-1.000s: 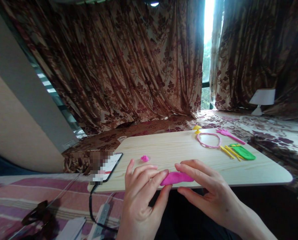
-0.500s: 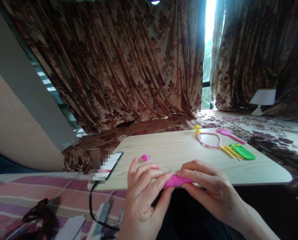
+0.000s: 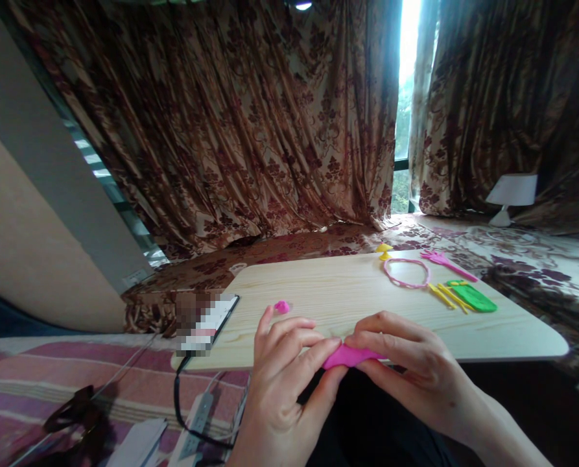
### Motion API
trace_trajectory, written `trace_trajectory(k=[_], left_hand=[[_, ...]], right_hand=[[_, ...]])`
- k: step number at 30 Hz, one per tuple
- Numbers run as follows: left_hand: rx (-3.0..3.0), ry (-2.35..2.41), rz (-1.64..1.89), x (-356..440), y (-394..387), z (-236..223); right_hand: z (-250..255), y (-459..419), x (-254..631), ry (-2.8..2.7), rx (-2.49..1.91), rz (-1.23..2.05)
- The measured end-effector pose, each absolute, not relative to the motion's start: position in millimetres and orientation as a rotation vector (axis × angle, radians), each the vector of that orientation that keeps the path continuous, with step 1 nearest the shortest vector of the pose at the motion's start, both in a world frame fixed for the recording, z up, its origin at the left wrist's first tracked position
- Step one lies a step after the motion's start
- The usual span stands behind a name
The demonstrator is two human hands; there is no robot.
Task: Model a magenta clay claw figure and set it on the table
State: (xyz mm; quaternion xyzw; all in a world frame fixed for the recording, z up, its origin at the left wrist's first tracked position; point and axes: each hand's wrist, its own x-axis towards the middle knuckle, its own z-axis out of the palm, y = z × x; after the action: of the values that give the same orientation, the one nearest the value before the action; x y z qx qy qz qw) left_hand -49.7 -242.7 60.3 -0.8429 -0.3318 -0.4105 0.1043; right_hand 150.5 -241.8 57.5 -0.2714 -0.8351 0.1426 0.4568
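A smooth, elongated piece of pink modelling clay (image 3: pixel 348 356) is held between both hands at the near edge of the table. My left hand (image 3: pixel 289 376) pinches its left end with thumb and index finger, the other fingers fanned out. On the right end, my right hand (image 3: pixel 410 363) is closed, thumb below and fingers above, hiding part of the clay. A small lump of pink clay (image 3: pixel 282 307) lies on the tabletop just beyond my left fingers.
The pale wooden table (image 3: pixel 313 279) carries a pink braided ring (image 3: pixel 385 275), a yellow mushroom-shaped piece (image 3: pixel 384 250), a pink hand-shaped piece (image 3: pixel 447 264), yellow sticks (image 3: pixel 442 296) and a green slab (image 3: pixel 474 297). A phone (image 3: pixel 216 321) with a black cable lies at the left edge.
Both hands and the clay between them have shifted slightly to the right. The pieces on the table stay where they were.
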Motion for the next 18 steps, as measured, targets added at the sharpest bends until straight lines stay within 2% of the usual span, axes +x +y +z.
trace_trajectory(k=[12, 18], left_hand=[[-2.406, -0.978, -1.274, -46.1, -240.4, 60.6], [-2.406, -0.985, -1.256, -48.6, -239.2, 60.5]], right_hand=[[50.2, -240.5, 157.4, -1.970, -0.764, 0.300], [48.5, -240.3, 163.2, -1.962, -0.784, 0.379]])
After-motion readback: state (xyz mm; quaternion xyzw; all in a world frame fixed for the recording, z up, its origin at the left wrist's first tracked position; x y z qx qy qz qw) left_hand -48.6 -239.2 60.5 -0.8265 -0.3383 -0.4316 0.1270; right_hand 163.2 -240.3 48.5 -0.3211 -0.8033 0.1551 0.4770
